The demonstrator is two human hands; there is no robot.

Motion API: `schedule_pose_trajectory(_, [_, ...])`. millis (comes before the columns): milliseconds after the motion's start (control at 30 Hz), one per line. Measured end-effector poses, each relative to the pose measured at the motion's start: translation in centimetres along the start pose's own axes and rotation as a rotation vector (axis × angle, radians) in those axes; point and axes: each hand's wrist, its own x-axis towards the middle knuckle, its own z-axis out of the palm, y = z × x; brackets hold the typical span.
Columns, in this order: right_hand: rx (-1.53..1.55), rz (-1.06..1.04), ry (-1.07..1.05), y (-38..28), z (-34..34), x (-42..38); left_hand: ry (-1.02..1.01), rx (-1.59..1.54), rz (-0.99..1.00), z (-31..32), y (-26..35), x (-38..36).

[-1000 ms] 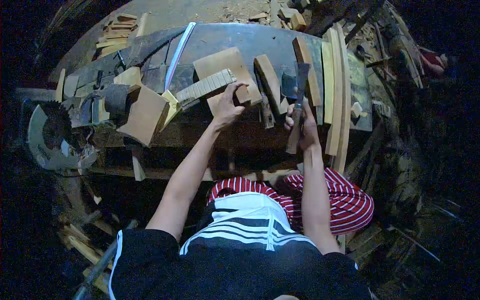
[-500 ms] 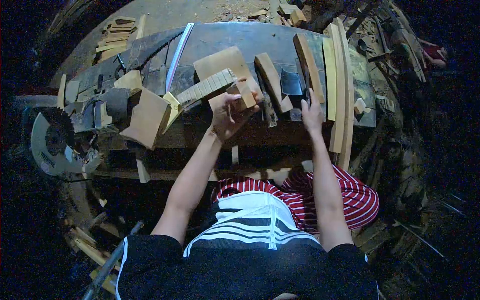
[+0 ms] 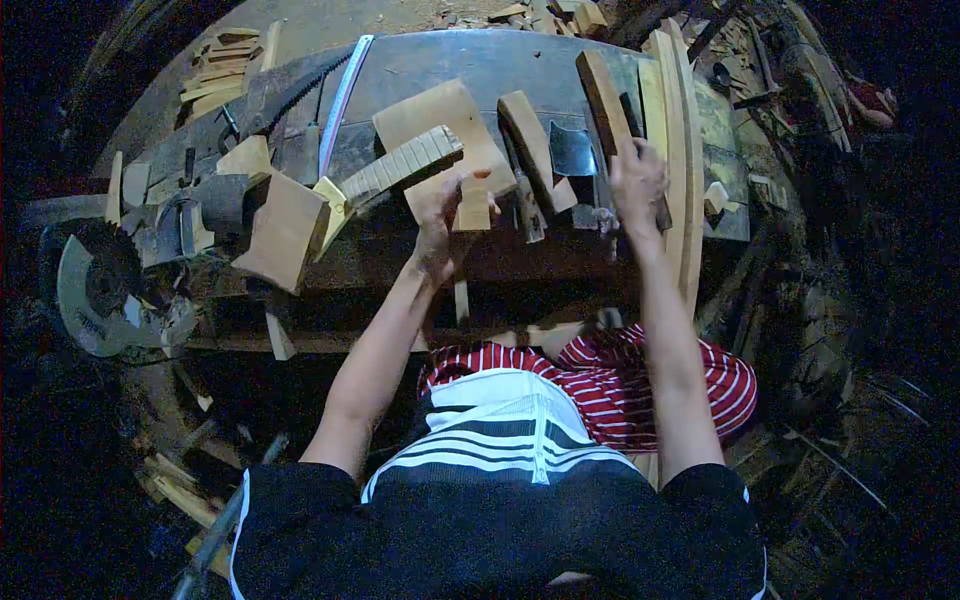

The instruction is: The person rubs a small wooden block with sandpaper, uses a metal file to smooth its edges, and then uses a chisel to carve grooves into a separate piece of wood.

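My left hand [image 3: 440, 225] grips a small pale wood block [image 3: 471, 208] at the front edge of the bench, thumb above it and fingertips showing at its right side. Just behind lie a flat wood board [image 3: 430, 112] and a ridged, light strip-like piece [image 3: 405, 168]. My right hand [image 3: 638, 182], blurred, is curled at the near end of a long brown wood bar [image 3: 602, 95]. Dark, narrow parts show on both sides of its fingers; what it holds is unclear. Left of it lies a shiny dark blade [image 3: 572, 152] beside a wood piece [image 3: 535, 140].
A metal ruler [image 3: 345, 100] and a handsaw [image 3: 300, 97] lie at the back left. Nearer are a wood block [image 3: 282, 232] and a circular saw blade [image 3: 88, 290]. Long wood strips [image 3: 682, 160] run along the right side of the bench.
My right hand has moved slightly right and up, away from the spot beside the blade. My left hand has shifted a little left and lower with the small block, which is turned more upright.
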Motion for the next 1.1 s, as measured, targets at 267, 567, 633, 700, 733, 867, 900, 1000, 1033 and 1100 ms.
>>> schedule_pose_trajectory(267, [0.489,-0.084,-0.432,-10.9,1.4,-6.3,-0.070,-0.044,-0.054,-0.5,0.3,-0.5])
schedule_pose_trajectory(567, [0.427,0.014,-0.795,-9.5,-0.4,-4.1,0.020,0.184,0.006,1.0,1.0,-1.8])
schedule_pose_trajectory(633, [0.357,-0.001,-0.272,-8.8,-0.9,-3.4,-0.012,0.221,0.013,1.3,1.3,-1.9])
schedule_pose_trajectory(700, [0.169,0.012,-0.150,-7.9,0.9,-2.6,-0.026,0.235,0.016,1.7,1.6,-2.1])
schedule_pose_trajectory(733, [0.149,0.042,-0.177,-7.6,1.9,-2.5,-0.056,0.251,0.012,2.0,1.6,-2.1])
schedule_pose_trajectory(867, [0.165,0.150,-0.524,-6.1,5.1,-1.6,-0.087,0.323,0.030,2.5,1.8,-2.2])
schedule_pose_trajectory(900, [0.170,0.147,-0.526,-5.4,6.3,-1.6,-0.083,0.357,0.038,2.5,1.9,-2.3])
schedule_pose_trajectory(1000, [0.459,0.092,-0.300,-4.7,6.6,-1.7,-0.038,0.388,0.021,2.0,2.2,-2.6])
schedule_pose_trajectory(1033, [0.456,0.095,-0.302,-5.2,4.9,-1.7,-0.002,0.388,-0.004,1.9,2.3,-2.6])
schedule_pose_trajectory(1100, [0.370,0.206,-0.441,-5.6,2.6,-1.6,0.040,0.390,0.003,1.7,2.3,-2.6])
